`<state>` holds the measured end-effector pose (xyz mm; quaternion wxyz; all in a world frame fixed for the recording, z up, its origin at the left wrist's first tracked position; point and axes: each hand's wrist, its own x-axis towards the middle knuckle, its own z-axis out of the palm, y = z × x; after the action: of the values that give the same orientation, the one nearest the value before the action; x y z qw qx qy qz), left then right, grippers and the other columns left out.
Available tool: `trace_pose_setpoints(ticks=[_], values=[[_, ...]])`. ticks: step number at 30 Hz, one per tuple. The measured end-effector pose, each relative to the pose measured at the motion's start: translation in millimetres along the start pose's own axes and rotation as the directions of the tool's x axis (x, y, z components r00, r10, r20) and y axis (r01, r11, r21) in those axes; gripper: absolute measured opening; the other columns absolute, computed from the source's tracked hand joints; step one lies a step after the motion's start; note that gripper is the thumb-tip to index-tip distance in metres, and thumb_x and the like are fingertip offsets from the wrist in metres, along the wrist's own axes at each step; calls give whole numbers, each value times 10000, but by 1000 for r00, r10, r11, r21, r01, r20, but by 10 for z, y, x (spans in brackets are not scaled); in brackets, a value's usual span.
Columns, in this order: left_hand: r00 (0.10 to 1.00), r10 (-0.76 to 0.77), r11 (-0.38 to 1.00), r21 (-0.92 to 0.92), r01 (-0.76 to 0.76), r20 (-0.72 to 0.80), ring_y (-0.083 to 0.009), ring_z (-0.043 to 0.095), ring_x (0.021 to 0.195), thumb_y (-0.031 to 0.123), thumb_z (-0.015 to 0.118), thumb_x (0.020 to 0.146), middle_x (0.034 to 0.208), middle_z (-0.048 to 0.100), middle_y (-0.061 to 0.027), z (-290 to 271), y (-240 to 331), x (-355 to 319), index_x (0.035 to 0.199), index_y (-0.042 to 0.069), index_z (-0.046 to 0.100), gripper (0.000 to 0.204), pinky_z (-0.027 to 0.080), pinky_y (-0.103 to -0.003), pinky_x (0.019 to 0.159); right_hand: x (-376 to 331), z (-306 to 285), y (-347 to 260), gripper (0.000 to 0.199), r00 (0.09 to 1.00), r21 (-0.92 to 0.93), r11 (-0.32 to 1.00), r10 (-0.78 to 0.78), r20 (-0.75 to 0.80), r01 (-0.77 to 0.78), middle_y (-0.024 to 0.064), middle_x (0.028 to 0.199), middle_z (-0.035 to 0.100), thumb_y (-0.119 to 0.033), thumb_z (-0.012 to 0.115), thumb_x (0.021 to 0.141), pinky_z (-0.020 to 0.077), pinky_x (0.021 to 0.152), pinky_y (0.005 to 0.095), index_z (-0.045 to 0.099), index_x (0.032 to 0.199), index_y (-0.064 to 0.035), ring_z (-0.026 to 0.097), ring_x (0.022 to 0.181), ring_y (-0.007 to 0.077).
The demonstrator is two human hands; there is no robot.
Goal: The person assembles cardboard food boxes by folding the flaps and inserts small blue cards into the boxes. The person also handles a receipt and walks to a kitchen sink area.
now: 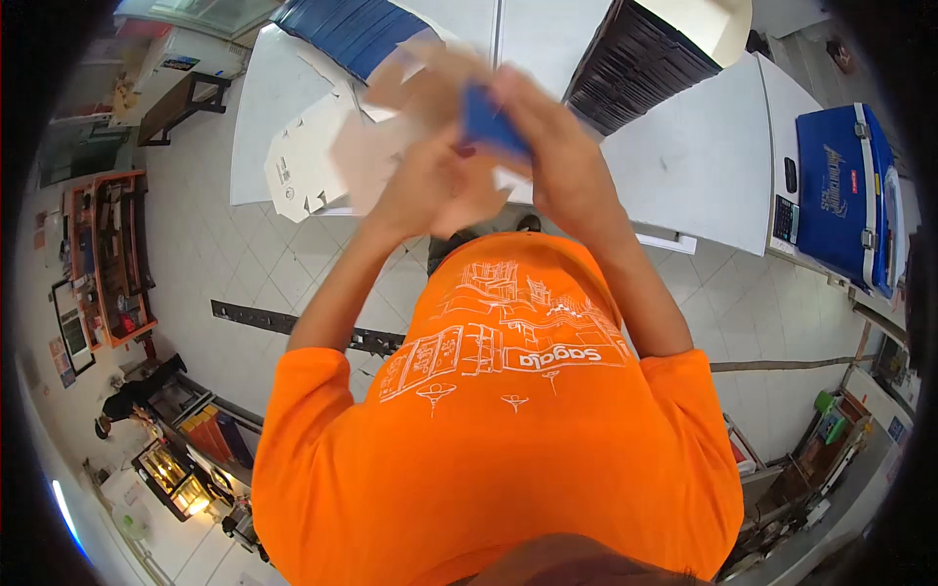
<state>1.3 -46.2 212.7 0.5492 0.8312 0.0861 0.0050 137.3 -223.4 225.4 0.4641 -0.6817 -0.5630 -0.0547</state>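
Note:
Over the table's near edge, both my hands are closed on a die-cut cardboard box blank [366,161], brown on one side with a blue part [491,124] showing between them. Motion smears the cardboard, so its folds cannot be made out. My left hand [427,186] grips it low on the left, fingers partly hidden. Higher up on the right, my right hand [559,146] wraps round the edge beside the blue part. A cream-coloured flat blank [301,168] with notched edges lies on the table to the left, partly behind the moving cardboard.
On the white table [703,176], a stack of blue blanks [342,34] lies far left and a stack of dark-edged sheets [640,73] far right. A blue cooler box [840,186] stands right, near a calculator [786,218]. A black strip [293,322] crosses the tiled floor.

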Motion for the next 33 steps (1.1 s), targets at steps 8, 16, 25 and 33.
trace_pose_setpoints(ticks=[8,16,25,33], values=[[914,-261,577,-809,-108,-309,-165,696,949,132,642,999,1099,714,-95,-65,-21,181,1216,-7,606,261,574,-310,868,-162,-157,-6,506,819,-106,896,-340,462,431,11,1518,497,-170,574,902,335,1189,520,563,1401,-247,437,1422,335],[862,-197,326,-861,-391,-466,-148,654,1047,268,535,1061,1194,652,-58,567,274,315,1239,76,570,264,572,-322,885,-39,232,-106,498,979,186,981,94,-180,-60,245,1425,512,-95,664,924,484,1039,432,529,1402,-60,542,1282,444],[885,-235,261,-903,-341,-403,-156,650,1049,360,445,1089,1176,658,-59,646,494,172,1271,66,536,357,536,-318,913,-97,169,76,388,969,133,988,-42,-242,76,223,1399,536,-87,804,792,564,956,394,734,1173,-67,624,1194,385],[881,-223,160,-907,-389,-417,-163,653,1024,379,440,1088,1169,674,-65,675,441,219,1296,65,556,395,535,-332,899,13,362,229,359,952,101,987,-93,-293,127,237,1373,575,-43,791,773,526,976,398,765,1131,-68,608,1207,377]])
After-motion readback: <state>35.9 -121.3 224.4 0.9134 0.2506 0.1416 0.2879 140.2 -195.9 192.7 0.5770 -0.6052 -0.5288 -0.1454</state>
